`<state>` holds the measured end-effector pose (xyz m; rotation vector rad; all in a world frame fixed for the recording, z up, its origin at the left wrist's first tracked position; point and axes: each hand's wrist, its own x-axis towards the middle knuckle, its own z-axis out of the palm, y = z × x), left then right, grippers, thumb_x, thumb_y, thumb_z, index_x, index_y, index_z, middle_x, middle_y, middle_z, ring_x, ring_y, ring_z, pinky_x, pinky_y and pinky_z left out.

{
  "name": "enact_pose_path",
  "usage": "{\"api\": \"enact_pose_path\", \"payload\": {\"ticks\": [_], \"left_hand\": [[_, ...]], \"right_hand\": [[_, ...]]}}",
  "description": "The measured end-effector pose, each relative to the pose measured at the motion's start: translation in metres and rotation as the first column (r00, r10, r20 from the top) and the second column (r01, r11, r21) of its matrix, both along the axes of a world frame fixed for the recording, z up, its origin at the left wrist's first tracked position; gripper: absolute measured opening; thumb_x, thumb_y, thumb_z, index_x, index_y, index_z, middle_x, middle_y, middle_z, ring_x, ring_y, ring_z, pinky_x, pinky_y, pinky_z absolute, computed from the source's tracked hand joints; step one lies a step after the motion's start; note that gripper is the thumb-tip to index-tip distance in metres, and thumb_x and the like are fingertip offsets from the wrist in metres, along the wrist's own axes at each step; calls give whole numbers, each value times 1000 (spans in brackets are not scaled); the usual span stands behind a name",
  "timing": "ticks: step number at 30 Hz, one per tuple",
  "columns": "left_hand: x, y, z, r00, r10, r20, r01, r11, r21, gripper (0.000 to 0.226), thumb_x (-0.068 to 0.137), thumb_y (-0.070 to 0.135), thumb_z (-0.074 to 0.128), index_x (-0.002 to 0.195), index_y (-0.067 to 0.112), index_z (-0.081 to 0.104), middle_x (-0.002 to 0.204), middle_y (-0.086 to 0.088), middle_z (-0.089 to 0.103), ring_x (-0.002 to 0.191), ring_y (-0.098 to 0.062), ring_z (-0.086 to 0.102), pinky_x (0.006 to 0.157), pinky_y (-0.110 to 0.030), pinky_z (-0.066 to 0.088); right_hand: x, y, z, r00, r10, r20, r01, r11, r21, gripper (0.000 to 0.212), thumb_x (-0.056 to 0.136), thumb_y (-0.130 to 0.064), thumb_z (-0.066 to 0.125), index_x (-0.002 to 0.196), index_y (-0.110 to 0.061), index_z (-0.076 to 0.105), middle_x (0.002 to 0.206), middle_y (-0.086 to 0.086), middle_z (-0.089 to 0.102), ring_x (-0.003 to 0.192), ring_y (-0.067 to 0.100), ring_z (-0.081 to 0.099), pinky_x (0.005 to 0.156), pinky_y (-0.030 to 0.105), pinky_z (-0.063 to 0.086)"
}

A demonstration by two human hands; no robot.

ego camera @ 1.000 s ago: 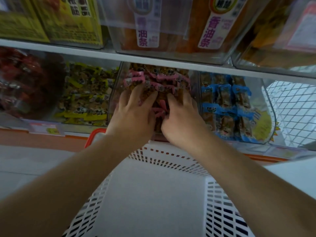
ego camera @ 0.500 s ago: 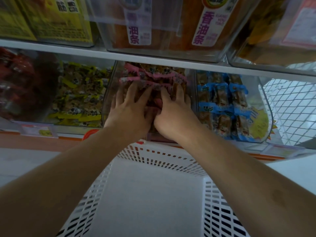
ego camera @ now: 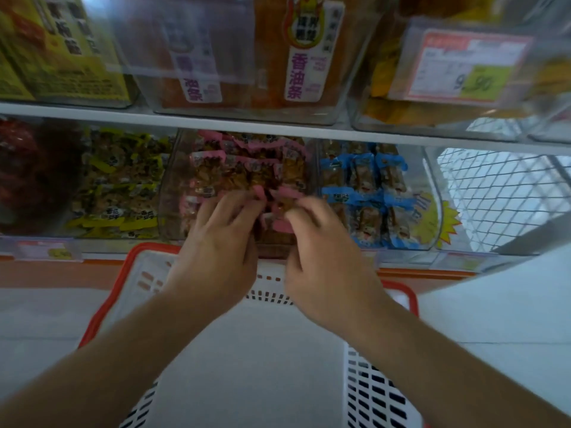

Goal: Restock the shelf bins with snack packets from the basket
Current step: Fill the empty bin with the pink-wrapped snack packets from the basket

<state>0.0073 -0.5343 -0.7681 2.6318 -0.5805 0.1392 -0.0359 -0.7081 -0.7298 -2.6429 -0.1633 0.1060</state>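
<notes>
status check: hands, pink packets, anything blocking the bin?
Left hand and right hand at mouth of middle bin, fingers curled among pink packets; grip unclear, blurred. Basket below, no packets visible. Nothing blocking.

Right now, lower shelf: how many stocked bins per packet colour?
red-packet bin: 1
yellow-packet bin: 1
pink-packet bin: 1
blue-packet bin: 1
Total: 4
</notes>
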Motion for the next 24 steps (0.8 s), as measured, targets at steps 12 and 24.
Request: {"api": "enact_pose_path", "payload": {"ticks": [12, 24], "left_hand": [[-13, -164, -12, 967, -108, -231, 160, 963, 216, 58, 105, 37, 37, 159, 20, 31, 169, -12, 19, 156, -33, 13, 126, -47, 18], [-4, -175, -7, 973, -60, -224, 141, 919, 368, 69, 93, 53, 43, 157, 31, 26, 163, -10, 16, 152, -38, 14, 120, -51, 34]], "right_hand": [[-10, -130, -41, 960, -245, -139, 216, 957, -194, 64, 101, -41, 49, 161, -31, 29, 172, 10, 15, 152, 36, 27, 118, 54, 39], [7, -139, -22, 952, -270, -146, 268, 963, -33, 64, 87, -31, 64, 149, -27, 48, 152, 5, 40, 140, 32, 43, 110, 52, 50]]}}
